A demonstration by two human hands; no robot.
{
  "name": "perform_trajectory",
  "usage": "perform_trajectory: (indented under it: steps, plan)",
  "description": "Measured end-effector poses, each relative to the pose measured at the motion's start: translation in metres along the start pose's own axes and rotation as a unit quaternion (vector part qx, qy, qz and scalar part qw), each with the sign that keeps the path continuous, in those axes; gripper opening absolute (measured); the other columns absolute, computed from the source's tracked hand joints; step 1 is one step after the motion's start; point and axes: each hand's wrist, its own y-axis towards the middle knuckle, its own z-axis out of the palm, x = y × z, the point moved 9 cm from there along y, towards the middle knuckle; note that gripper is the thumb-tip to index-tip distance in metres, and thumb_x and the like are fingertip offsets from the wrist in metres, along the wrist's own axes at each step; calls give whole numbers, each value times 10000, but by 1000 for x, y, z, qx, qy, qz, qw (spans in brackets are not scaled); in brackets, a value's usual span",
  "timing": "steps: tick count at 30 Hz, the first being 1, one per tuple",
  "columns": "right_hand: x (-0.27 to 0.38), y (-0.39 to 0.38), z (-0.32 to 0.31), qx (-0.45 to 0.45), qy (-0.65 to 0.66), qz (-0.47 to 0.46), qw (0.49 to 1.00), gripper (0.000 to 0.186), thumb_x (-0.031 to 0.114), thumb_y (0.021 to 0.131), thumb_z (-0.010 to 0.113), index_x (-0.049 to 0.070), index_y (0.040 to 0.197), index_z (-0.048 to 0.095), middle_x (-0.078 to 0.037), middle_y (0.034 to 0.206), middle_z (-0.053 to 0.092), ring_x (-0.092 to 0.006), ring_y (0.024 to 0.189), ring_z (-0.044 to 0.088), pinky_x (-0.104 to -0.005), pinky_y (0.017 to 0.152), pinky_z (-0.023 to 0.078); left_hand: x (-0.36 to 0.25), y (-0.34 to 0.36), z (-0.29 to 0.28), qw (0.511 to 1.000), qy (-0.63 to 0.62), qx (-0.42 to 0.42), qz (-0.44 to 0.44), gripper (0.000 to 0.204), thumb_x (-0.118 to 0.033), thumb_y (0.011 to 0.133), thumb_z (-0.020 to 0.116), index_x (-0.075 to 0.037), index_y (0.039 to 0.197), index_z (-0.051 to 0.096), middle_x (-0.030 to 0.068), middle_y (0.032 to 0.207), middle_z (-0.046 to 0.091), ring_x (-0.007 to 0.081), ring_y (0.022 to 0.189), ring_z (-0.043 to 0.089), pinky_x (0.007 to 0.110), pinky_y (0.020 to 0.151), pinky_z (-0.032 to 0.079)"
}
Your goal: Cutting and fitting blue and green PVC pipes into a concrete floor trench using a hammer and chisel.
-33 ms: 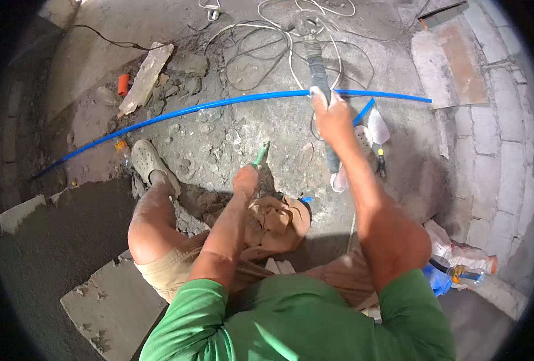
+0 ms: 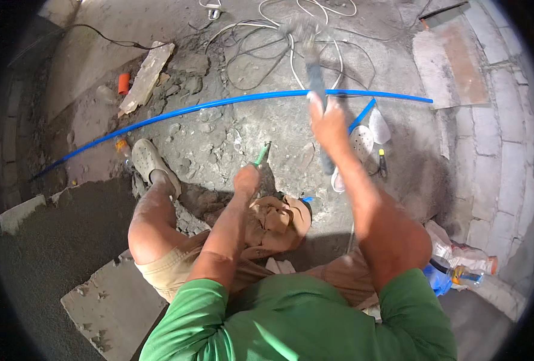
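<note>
My right hand (image 2: 329, 127) is wrapped round the dark grey handle of a hammer (image 2: 315, 75). The hammer's head, at the far end of the handle, is smeared by motion. In my left hand (image 2: 246, 179) is a green chisel (image 2: 261, 154), gripped over the broken floor between my feet. Its lower end is hidden by the hand. A long blue pipe (image 2: 219, 102) crosses the floor beyond both hands, passing behind the hammer handle. Near my left hand lies torn brown paper or sacking (image 2: 279, 222).
Coiled cables (image 2: 249, 57) lie at the back. Rubble and a pale slab (image 2: 146, 78) are at left, beside an orange pipe piece (image 2: 124, 83). A yellow-and-black tool (image 2: 382, 162) lies by my right shoe (image 2: 362, 141). A block wall (image 2: 490, 162) stands right; a bottle (image 2: 468, 276) lies near it.
The hammer has swung a little, its head shifting slightly left and blurring. My right hand has moved slightly with it. My left hand and the chisel stay almost where they were.
</note>
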Motion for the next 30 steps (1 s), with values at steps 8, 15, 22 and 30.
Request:
perform_trajectory:
  steps: [8,15,22,30]
  plan:
    - [-121,-84,124,380,-193,113,898,603,513,896,510,-64,989,660,-282,937,654,-401,928,636,-468,845,468,36,16,12,998,5,55,-31,362,-311,925,448,-16,1013,636,217,1000,660,398,938,630,480,804,494]
    - [30,32,29,138,-64,-1,988,564,495,899,532,-53,1007,612,-246,839,653,-386,770,642,-455,705,501,-6,3,-7,999,17,49,-7,438,-420,918,490,-24,990,661,203,1009,666,371,948,637,480,814,487]
    - [-121,-88,148,436,-256,26,863,567,474,893,531,-53,1083,623,-284,1035,626,-425,972,612,-469,859,475,-14,8,8,997,-7,74,10,406,-398,908,506,-34,982,667,204,1011,666,367,944,643,465,810,495]
    - [-30,-27,98,301,-175,18,937,606,505,903,517,-67,1078,613,-273,947,651,-416,901,636,-462,810,482,24,28,24,981,-121,149,-33,513,-440,912,518,54,981,641,267,979,650,387,922,635,458,791,487]
